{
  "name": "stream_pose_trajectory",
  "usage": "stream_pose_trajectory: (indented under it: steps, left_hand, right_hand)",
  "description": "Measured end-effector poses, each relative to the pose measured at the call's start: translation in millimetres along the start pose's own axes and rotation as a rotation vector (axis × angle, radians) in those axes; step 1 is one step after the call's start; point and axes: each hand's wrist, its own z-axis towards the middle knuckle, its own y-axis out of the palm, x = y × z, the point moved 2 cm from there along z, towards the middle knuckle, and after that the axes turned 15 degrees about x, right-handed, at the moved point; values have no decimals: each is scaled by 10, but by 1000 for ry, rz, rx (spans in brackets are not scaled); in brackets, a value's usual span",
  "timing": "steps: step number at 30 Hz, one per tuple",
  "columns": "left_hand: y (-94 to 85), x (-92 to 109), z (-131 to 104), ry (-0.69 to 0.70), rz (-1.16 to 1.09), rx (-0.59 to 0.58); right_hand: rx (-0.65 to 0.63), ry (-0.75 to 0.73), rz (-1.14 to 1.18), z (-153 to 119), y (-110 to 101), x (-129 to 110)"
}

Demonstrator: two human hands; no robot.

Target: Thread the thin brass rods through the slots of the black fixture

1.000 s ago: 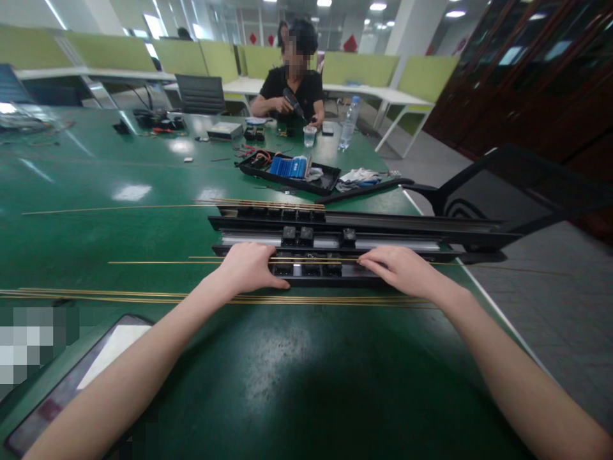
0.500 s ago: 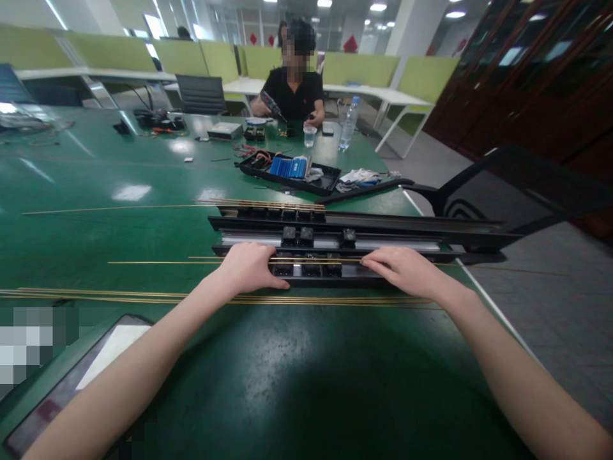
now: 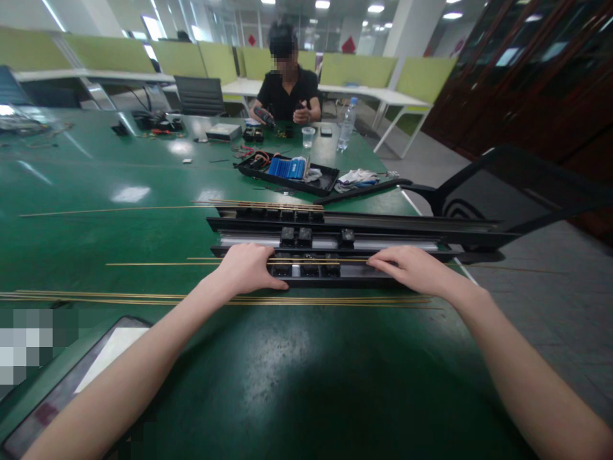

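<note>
My left hand is wrapped over the left end of the nearest long black rail, thumb along its near edge and fingers on the far side. Inside that rail sit black blocks, with thin brass-coloured rods running lengthwise through or over them; I cannot tell which. My right hand pinches one thin brass rod between thumb and fingertips, right of the blocks. Its far portion extends past my hand, beyond the table edge. Behind lies a second rail with similar blocks.
More brass rods lie in front of the rails. Beyond stand a black tray with a blue item, a bottle and a plastic cup. A co-worker sits opposite holding a tool. A tablet-like panel lies left; a chair right.
My right hand has shifted slightly to the right with its fingers still pinched. My left hand stays in place on the rail. The co-worker has leaned forward and lowered the tool.
</note>
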Motion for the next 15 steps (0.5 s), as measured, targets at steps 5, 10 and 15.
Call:
stream_pose_trajectory:
  steps: [5,10,15]
  left_hand:
    - [4,-1,-6,11,1,10]
    - [13,-6,-3,20,14,18]
    - [-1,2,-2,13,12,3]
  right_hand:
    - [-6,42,21,-20,-31,46]
    - [-7,45,36,-30,-47,66]
    - [-16,52,39,-34,-51,99]
